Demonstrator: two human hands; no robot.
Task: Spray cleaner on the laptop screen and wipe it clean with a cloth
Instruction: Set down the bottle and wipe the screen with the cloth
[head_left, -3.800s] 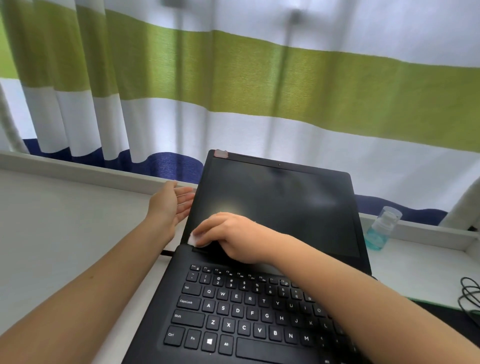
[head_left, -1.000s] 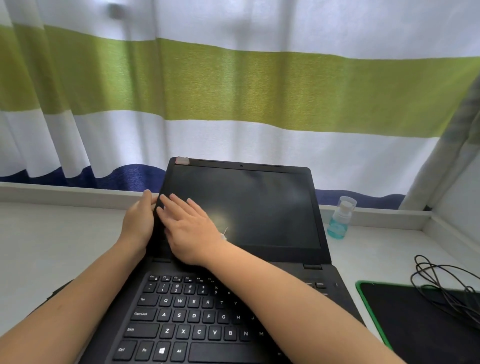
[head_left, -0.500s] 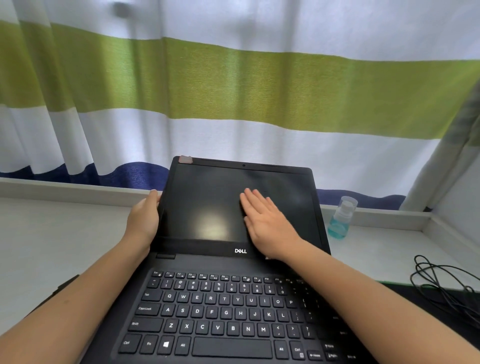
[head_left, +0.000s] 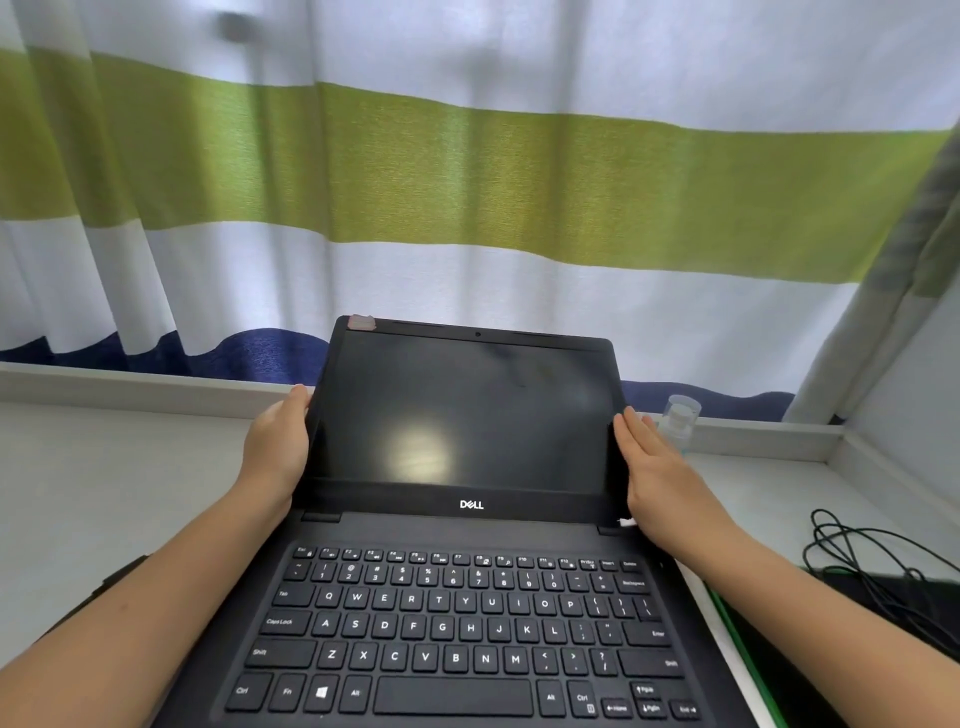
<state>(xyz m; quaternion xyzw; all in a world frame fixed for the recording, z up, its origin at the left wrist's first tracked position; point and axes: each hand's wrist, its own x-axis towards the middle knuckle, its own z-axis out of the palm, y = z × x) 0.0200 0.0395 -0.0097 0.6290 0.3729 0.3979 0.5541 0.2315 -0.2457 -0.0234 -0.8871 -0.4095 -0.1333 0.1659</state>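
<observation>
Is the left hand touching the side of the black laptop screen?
Touching. The head view shows the left hand pressed against the left edge of the black laptop screen, no gap visible.

Lighting: bright, soft daylight reaches you through the striped curtain (head_left: 467, 182), backlit and glowing. Glare: one pale, diffuse patch on the laptop screen (head_left: 415, 447), left of centre; elsewhere the screen is dark with faint smudgy reflections. Shadows: soft vertical bars across the curtain. Distortion: your wide lens bows the curtain stripes and the table (head_left: 104, 493) ledge. Focus: keyboard lettering sharp centrally, softer toward the frame edges.
</observation>
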